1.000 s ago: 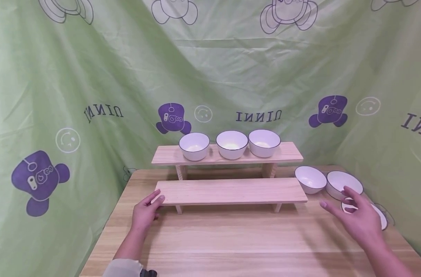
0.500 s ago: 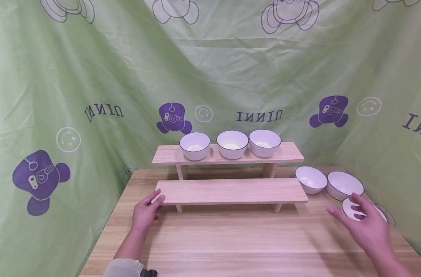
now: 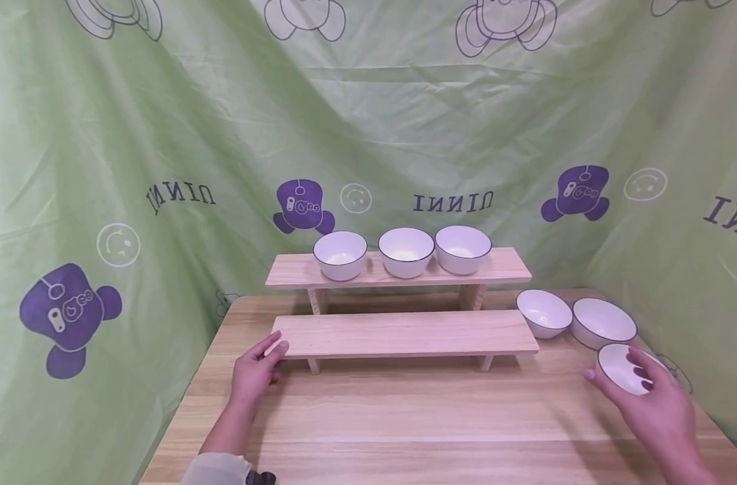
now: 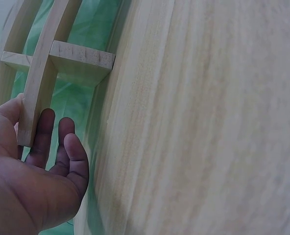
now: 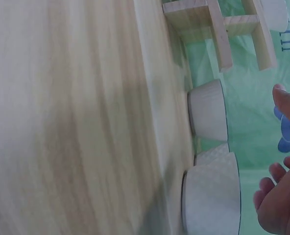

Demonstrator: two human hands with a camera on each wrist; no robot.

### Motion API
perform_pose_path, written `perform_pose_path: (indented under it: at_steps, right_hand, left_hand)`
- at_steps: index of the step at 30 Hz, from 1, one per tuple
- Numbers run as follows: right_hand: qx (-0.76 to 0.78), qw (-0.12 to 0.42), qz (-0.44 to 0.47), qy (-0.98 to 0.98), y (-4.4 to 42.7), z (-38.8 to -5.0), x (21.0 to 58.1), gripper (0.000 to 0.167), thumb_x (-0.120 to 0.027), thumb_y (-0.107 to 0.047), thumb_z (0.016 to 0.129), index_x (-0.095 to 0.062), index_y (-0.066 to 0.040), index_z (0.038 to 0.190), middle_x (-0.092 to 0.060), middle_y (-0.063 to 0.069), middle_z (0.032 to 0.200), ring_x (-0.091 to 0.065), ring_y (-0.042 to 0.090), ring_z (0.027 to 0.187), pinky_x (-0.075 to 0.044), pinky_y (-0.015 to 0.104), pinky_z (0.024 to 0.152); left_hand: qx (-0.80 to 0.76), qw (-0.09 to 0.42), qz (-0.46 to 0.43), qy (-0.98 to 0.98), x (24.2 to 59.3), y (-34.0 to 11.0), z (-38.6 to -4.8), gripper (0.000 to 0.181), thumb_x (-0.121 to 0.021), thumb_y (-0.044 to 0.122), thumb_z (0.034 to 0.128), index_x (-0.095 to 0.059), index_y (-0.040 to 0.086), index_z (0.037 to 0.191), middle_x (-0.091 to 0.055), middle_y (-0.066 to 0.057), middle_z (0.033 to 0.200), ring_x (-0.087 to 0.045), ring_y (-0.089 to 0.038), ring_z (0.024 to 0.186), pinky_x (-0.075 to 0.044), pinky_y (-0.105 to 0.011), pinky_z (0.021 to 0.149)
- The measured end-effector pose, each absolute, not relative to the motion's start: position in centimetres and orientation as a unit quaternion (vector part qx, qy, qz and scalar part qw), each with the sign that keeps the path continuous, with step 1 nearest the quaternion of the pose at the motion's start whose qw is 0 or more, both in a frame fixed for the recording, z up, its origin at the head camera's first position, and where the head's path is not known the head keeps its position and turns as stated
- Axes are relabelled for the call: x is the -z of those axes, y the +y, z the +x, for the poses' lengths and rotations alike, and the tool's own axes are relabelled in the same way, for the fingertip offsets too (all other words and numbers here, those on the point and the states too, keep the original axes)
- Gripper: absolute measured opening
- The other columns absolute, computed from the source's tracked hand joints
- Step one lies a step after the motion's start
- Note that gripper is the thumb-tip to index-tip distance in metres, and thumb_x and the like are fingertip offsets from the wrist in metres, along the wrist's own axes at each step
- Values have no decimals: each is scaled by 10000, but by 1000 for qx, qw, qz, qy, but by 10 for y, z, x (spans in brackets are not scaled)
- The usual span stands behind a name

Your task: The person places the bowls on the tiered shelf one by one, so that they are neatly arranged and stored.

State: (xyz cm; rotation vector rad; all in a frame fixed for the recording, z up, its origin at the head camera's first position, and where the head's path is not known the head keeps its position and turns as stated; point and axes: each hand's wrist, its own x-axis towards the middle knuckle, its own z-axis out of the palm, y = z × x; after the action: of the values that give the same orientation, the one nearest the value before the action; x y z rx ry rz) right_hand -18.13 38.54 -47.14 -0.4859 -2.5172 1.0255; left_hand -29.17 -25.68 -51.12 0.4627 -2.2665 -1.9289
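Note:
My left hand [image 3: 253, 374] holds the left end of the lower wooden shelf [image 3: 405, 335]; in the left wrist view the thumb lies on one face of the board [image 4: 39, 73] and the fingers on the other. At the right, my right hand [image 3: 659, 404] hovers over the nearest white bowl [image 3: 623, 369], thumb and fingers spread and partly covering it. In the right wrist view a gap separates that hand [image 5: 282, 186] from the near bowl [image 5: 211, 198].
Three white bowls [image 3: 406, 253] stand on the upper wooden shelf [image 3: 296, 271]. Two more, a left one [image 3: 544, 314] and a right one [image 3: 603, 323], sit on the table [image 3: 405, 417] right of the shelves. A green printed cloth [image 3: 223, 121] hangs behind and at both sides.
My right hand has moved right and slightly toward the front edge, now over the nearest bowl. The left hand has stayed at the shelf's end.

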Motion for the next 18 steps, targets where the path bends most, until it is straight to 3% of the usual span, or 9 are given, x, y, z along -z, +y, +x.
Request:
perform_pose_path:
  at_steps: [1, 4, 8, 11, 18]
  right_hand:
    - [-364, 187, -176, -895, 387, -181, 471, 936, -840, -470, 863, -407, -48, 1578, -490, 312, 1464, -468, 447, 1207, -324, 217, 742]
    - [-362, 188, -182, -895, 390, -180, 473, 946, -835, -461, 867, -388, -36, 1584, -466, 335, 1482, -433, 505, 1261, -315, 271, 789]
    - [-357, 193, -184, -895, 394, -180, 475, 959, -816, -454, 883, -345, -25, 1601, -405, 347, 1534, -361, 520, 1384, -328, 396, 1037]
    - [-358, 193, -185, -894, 397, -180, 477, 967, -798, -452, 897, -313, -13, 1609, -334, 355, 1577, -279, 535, 1456, -214, 522, 1200]
    - [-353, 207, -196, -891, 405, -180, 484, 969, -812, -433, 880, -330, 14, 1592, -314, 364, 1583, -263, 566, 1452, -205, 651, 1186]
  left_hand:
    - [638, 64, 154, -751, 511, -257, -292, 652, -847, 480, 848, -667, 192, 1406, -568, -186, 1480, -745, -289, 1022, -579, -274, 635]
    - [637, 65, 153, -753, 511, -257, -291, 654, -846, 489, 846, -670, 195, 1403, -569, -178, 1482, -744, -290, 1022, -580, -276, 638]
    - [635, 67, 152, -754, 511, -257, -291, 659, -845, 495, 845, -672, 188, 1401, -568, -173, 1484, -743, -291, 1020, -581, -278, 640]
    - [634, 68, 152, -755, 511, -257, -291, 652, -843, 492, 849, -674, 187, 1400, -567, -173, 1484, -743, -289, 1017, -579, -278, 637]
    - [636, 66, 152, -753, 513, -258, -292, 662, -851, 496, 838, -677, 185, 1396, -561, -185, 1486, -743, -286, 1015, -579, -280, 628]
